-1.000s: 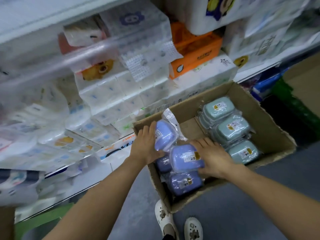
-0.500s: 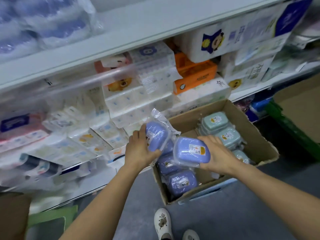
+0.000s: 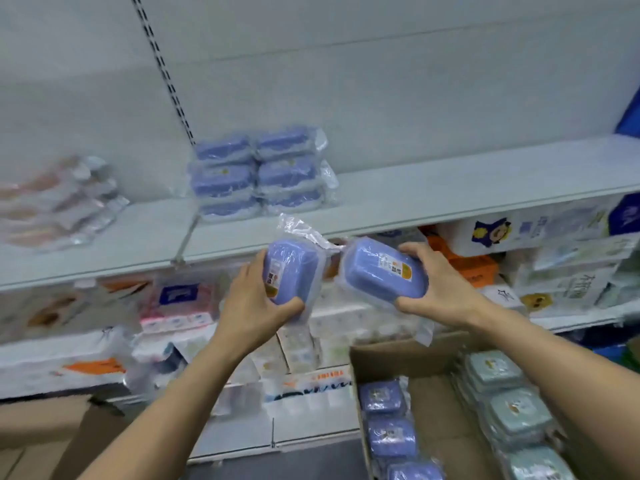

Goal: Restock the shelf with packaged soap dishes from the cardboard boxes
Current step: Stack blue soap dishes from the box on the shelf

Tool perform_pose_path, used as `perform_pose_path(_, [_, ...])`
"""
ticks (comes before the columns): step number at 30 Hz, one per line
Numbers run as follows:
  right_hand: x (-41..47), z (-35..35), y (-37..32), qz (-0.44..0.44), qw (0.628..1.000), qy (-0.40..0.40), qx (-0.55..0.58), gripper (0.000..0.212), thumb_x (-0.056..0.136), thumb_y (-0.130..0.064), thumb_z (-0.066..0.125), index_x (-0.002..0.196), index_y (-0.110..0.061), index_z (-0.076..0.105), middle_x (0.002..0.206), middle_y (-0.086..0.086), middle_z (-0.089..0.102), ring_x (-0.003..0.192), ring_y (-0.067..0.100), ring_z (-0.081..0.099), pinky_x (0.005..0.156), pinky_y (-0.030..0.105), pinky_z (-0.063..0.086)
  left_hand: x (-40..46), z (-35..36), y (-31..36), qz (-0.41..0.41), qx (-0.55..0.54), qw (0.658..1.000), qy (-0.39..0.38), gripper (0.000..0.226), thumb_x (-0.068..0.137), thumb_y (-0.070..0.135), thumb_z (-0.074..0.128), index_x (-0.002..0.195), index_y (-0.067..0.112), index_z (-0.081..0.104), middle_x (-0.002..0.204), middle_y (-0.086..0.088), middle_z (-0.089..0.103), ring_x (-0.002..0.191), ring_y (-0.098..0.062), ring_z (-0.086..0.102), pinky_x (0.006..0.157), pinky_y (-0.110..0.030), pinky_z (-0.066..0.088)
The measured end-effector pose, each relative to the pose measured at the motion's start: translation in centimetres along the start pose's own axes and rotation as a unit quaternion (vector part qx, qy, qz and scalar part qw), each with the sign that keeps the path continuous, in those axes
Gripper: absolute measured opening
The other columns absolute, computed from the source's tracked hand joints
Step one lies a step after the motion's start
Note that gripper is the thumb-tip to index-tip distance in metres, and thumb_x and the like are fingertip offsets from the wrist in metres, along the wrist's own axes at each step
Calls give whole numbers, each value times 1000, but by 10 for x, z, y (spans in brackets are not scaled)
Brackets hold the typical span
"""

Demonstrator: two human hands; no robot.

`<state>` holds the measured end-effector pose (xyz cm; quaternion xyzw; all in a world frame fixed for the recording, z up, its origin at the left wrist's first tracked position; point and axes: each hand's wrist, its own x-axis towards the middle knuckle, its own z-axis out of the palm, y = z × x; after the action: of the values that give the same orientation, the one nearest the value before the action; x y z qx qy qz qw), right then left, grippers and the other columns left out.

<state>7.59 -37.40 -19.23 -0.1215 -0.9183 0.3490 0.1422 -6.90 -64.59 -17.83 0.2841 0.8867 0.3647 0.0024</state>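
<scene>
Gripping one purple soap dish (image 3: 289, 276) in the left hand (image 3: 254, 303) and another purple dish (image 3: 383, 270) in the right hand (image 3: 438, 289), the person held both just below the shelf (image 3: 450, 194) that already carried a purple stack (image 3: 259, 173), while more packs lay in the cardboard box (image 3: 429, 403) below the shelf.

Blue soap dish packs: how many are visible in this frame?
11: six stacked on the upper shelf, one in the left hand, one in the right hand, three in the cardboard box. More may lie hidden underneath.

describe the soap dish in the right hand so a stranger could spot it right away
Below the front edge of the white shelf, two raised hands each hold a bagged blue soap dish. The right hand grips the soap dish lying lengthwise, label up; the other stands on end.
</scene>
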Motion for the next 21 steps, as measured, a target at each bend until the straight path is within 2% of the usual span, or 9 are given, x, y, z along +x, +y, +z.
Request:
perform_pose_path(2, [33, -7, -25, -31, 999, 19, 5, 75, 59, -40, 76, 125, -33, 41, 117, -11, 50, 108, 10, 51, 91, 29, 46, 15, -32, 0, -15, -26, 999, 35, 60, 59, 45, 68, 114, 35, 48, 101, 6, 59, 81, -11, 59, 70, -38, 53])
perform_pose_path(4, [69, -13, -50, -68, 997, 41, -6, 75, 58, -35, 77, 125, -27, 45, 116, -8, 52, 105, 12, 50, 91, 25, 43, 32, -60, -3, -33, -59, 996, 66, 72, 61, 44, 71, 126, 36, 42, 112, 7, 58, 87, -11, 62, 78, -40, 56])
perform_pose_path(7, [131, -20, -86, -112, 992, 55, -28, 75, 55, -39, 71, 124, -21, 51, 113, -4, 55, 101, 15, 52, 87, 24, 44, 62, -97, -11, -67, -88, 989, 101, 96, 66, 43, 73, 147, 30, 24, 118, 2, 54, 94, -18, 61, 85, -41, 53])
perform_pose_path(10, [194, -21, -117, -138, 987, 57, -55, 75, 54, -42, 68, 124, -21, 52, 112, -4, 55, 102, 18, 53, 88, 27, 45, 92, -126, -23, -87, -141, 978, 125, 96, 73, 38, 77, 151, 25, 22, 116, -1, 56, 90, -8, 60, 81, -33, 45])
perform_pose_path(12, [232, -17, -130, -133, 988, 46, -70, 77, 56, -40, 69, 128, -19, 52, 115, -3, 53, 106, 19, 52, 92, 27, 44, 114, -140, -32, -100, -190, 967, 134, 100, 72, 39, 77, 153, 25, 20, 123, -4, 58, 97, -12, 63, 87, -34, 48])
perform_pose_path(14, [262, -13, -138, -111, 989, 9, -97, 80, 59, -41, 69, 133, -21, 49, 118, -3, 50, 109, 18, 49, 94, 27, 42, 133, -151, -39, -118, -222, 958, 135, 111, 60, 52, 74, 153, 33, 15, 129, -7, 57, 105, -20, 64, 97, -45, 51])
perform_pose_path(17, [294, -7, -142, -70, 986, -48, -144, 84, 60, -47, 66, 138, -26, 46, 125, -1, 45, 112, 17, 44, 99, 31, 41, 153, -161, -42, -130, -253, 952, 117, 115, 61, 55, 71, 154, 35, 7, 130, -7, 56, 107, -23, 63, 97, -49, 52])
perform_pose_path(21, [310, -2, -144, -89, 979, -48, -176, 49, 80, -30, 65, 125, -15, 54, 128, 3, 44, 120, 23, 37, 102, 39, 39, 176, -168, -44, -142, -305, 936, 108, 103, 78, 47, 73, 155, 32, 6, 130, -8, 57, 99, -23, 66, 88, -44, 57])
